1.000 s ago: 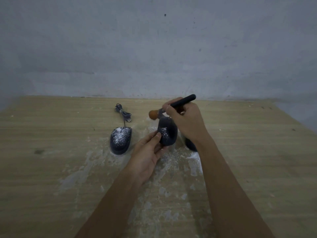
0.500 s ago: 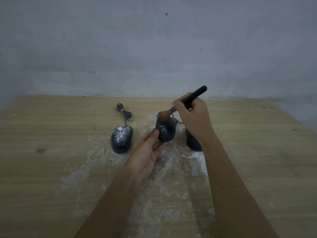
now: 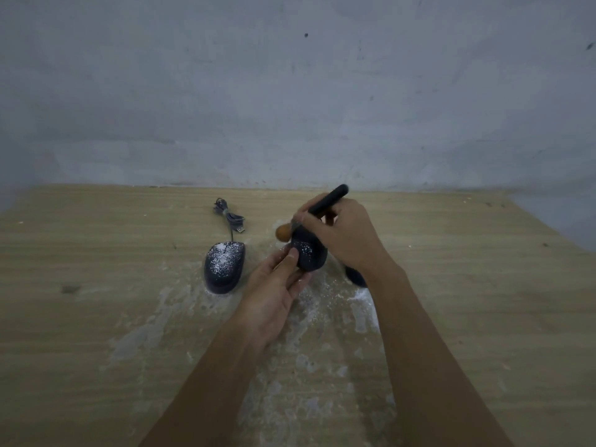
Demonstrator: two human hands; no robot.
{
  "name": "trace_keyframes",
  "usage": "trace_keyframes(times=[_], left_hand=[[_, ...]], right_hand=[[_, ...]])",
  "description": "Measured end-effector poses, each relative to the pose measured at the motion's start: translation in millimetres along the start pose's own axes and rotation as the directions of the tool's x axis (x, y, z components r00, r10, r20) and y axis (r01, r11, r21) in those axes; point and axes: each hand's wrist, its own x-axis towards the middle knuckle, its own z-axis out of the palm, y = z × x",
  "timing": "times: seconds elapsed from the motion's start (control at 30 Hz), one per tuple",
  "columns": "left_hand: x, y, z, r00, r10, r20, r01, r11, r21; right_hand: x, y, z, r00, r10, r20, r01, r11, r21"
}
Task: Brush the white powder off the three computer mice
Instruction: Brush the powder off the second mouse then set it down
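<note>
My left hand (image 3: 274, 291) grips the middle black mouse (image 3: 309, 254), thumb on its powdered top, tilting it up off the table. My right hand (image 3: 342, 233) holds a brush (image 3: 325, 201) by its black handle; the orange-brown bristles (image 3: 283, 233) sit at the mouse's far left edge. The left black mouse (image 3: 224, 266) lies flat on the table, speckled with white powder. The right mouse (image 3: 354, 275) is mostly hidden behind my right wrist; only a dark edge shows.
The wooden table (image 3: 96, 317) carries smears of white powder (image 3: 309, 317) around and in front of the mice. The left mouse's bundled grey cable with USB plug (image 3: 230, 217) lies behind it. A grey wall (image 3: 290, 91) stands at the table's far edge.
My right hand has swept the brush down and to the left, so the bristles moved from the mouse's top to its far left edge. The left hand keeps its grip.
</note>
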Motion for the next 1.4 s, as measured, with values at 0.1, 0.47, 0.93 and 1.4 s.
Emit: trace_keyframes(times=[0.1, 0.47, 0.93, 1.4], left_hand=[[-1, 0, -1, 1.0, 0.005, 0.002, -0.005, 1.0, 0.011], [1, 1, -2, 1.0, 0.003, -0.02, -0.003, 1.0, 0.0], [1, 5, -1, 0.999, -0.024, -0.027, 0.023, 0.998, -0.063], [2, 6, -2, 0.999, -0.023, -0.023, 0.02, 0.993, -0.117]], right_hand=[[1, -7, 5, 0.999, -0.021, -0.045, 0.023, 0.998, 0.065], [1, -3, -3, 0.999, -0.026, -0.018, 0.028, 0.995, 0.098], [-2, -8, -15, 1.0, -0.011, 0.009, 0.011, 1.0, 0.023], [-5, -8, -32, 0.998, -0.051, 0.032, 0.05, 0.999, 0.015]])
